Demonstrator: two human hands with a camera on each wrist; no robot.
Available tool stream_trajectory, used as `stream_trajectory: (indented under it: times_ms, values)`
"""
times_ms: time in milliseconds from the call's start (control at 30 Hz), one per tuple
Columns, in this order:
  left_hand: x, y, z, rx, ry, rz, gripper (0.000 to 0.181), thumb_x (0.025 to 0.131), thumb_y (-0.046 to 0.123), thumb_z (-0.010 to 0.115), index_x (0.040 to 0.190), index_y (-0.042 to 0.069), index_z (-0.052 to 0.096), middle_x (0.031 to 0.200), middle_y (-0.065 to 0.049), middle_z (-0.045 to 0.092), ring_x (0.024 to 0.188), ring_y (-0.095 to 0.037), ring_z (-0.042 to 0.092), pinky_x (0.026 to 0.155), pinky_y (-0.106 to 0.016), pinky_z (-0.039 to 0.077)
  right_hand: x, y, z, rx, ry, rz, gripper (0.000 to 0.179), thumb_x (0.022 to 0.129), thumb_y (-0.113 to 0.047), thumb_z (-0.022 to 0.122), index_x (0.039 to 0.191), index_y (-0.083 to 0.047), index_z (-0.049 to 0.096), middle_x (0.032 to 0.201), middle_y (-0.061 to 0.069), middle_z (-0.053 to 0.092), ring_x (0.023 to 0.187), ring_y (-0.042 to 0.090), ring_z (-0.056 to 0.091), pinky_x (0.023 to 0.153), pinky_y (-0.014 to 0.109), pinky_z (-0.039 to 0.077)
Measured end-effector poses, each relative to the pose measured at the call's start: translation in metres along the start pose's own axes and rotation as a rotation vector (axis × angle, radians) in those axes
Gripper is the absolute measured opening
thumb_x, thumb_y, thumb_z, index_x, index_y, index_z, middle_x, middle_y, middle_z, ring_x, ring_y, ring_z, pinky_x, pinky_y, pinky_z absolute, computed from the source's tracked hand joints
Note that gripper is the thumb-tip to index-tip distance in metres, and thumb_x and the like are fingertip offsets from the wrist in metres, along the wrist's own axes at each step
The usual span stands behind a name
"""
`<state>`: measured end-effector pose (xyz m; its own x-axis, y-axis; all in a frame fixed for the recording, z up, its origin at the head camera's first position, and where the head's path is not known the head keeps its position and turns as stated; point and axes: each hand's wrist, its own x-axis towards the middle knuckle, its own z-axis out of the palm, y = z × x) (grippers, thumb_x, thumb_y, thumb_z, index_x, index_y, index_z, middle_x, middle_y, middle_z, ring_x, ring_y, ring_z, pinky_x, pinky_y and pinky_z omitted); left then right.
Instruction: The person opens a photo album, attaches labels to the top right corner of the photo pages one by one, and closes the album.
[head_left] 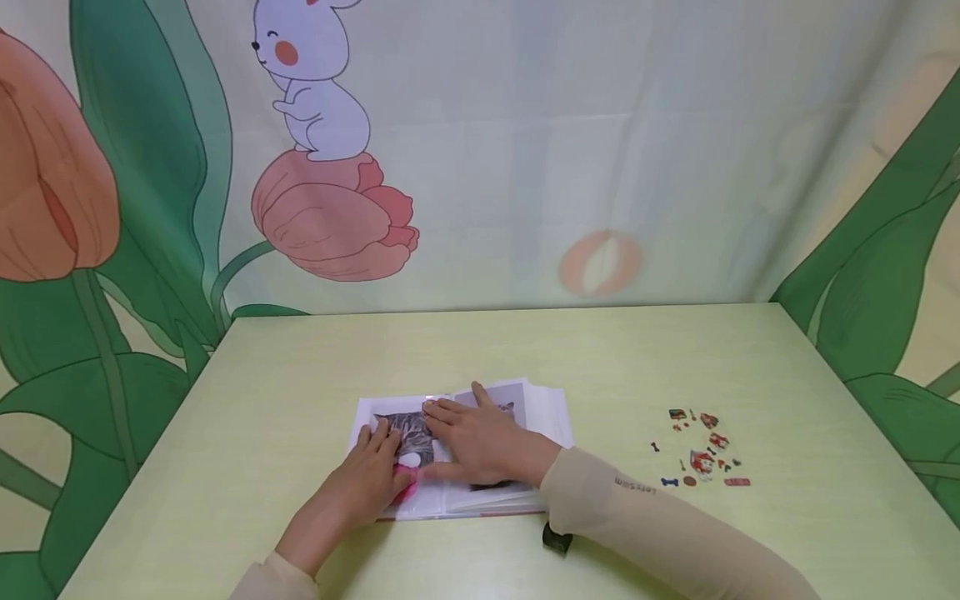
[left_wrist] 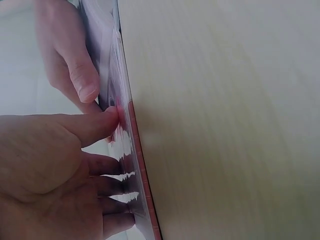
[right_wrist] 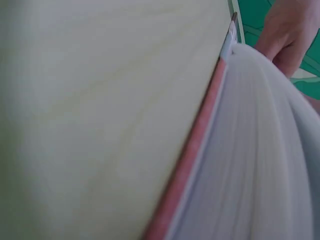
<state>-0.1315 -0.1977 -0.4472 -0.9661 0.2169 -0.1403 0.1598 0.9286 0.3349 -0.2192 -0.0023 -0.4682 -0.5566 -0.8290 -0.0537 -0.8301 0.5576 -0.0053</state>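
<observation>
A photo album (head_left: 551, 412) lies open on the table, with a striped cat photo (head_left: 412, 433) on its left page and another photo, mostly covered, on the right. On the left page rests my left hand (head_left: 363, 479), fingers spread and thumb beside a pink patch (head_left: 406, 483). My right hand (head_left: 483, 440) lies flat across the right page, its fingertips reaching the spine. In the left wrist view the left fingertips (left_wrist: 117, 220) touch the page surface. The right wrist view shows the thick, bowed stack of pages (right_wrist: 255, 150) above the red cover edge (right_wrist: 192, 150).
Several small stickers (head_left: 702, 462) are scattered on the table (head_left: 300, 358) to the right of the album. A small dark object (head_left: 557, 540) sits by the album's front edge, partly under the right sleeve (head_left: 637, 508). A printed curtain (head_left: 487, 167) hangs behind the table.
</observation>
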Motion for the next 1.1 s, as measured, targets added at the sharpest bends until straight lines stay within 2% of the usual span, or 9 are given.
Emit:
stream_trajectory:
  times_ms: [233, 400, 733, 933, 1100]
  values:
    - [0.000, 0.001, 0.000, 0.006, 0.000, 0.004, 0.065, 0.105, 0.027, 0.061, 0.148, -0.016, 0.040, 0.158, -0.040, 0.026, 0.146, -0.061, 0.021, 0.117, -0.065, 0.026, 0.001, 0.004, 0.000, -0.031, 0.003, 0.030, 0.087, 0.099, -0.077, 0.032, 0.159, -0.015, 0.042, 0.166, -0.002, 0.034, 0.153, 0.020, 0.031, 0.120, 0.067, 0.016]
    - [0.000, 0.001, 0.001, 0.016, -0.002, 0.016, 0.065, 0.105, 0.026, 0.061, 0.148, -0.018, 0.039, 0.158, -0.041, 0.026, 0.146, -0.061, 0.021, 0.118, -0.064, 0.025, 0.002, 0.005, -0.002, -0.046, -0.012, 0.061, 0.087, 0.099, -0.077, 0.032, 0.162, -0.017, 0.037, 0.166, -0.003, 0.034, 0.153, 0.019, 0.031, 0.121, 0.066, 0.017]
    - [0.000, 0.001, 0.000, 0.017, -0.021, 0.000, 0.066, 0.105, 0.027, 0.061, 0.148, -0.017, 0.039, 0.158, -0.041, 0.026, 0.145, -0.062, 0.020, 0.117, -0.065, 0.026, 0.002, 0.012, -0.006, -0.041, -0.041, 0.115, 0.086, 0.100, -0.075, 0.036, 0.162, -0.015, 0.037, 0.166, 0.000, 0.034, 0.155, 0.022, 0.025, 0.122, 0.063, 0.017]
    - [-0.001, 0.001, 0.000, 0.019, -0.014, 0.005, 0.066, 0.104, 0.027, 0.062, 0.147, -0.018, 0.039, 0.158, -0.041, 0.026, 0.145, -0.062, 0.021, 0.116, -0.066, 0.027, 0.001, 0.011, -0.006, 0.023, -0.013, 0.085, 0.086, 0.100, -0.074, 0.038, 0.161, -0.013, 0.037, 0.167, 0.003, 0.033, 0.156, 0.023, 0.023, 0.122, 0.064, 0.016]
    - [-0.001, 0.001, -0.001, 0.017, 0.001, 0.031, 0.065, 0.105, 0.027, 0.061, 0.147, -0.018, 0.040, 0.157, -0.042, 0.027, 0.145, -0.062, 0.022, 0.117, -0.065, 0.027, 0.000, 0.002, -0.008, 0.027, 0.000, 0.023, 0.086, 0.100, -0.074, 0.037, 0.160, -0.012, 0.040, 0.166, 0.004, 0.034, 0.155, 0.021, 0.026, 0.121, 0.065, 0.019]
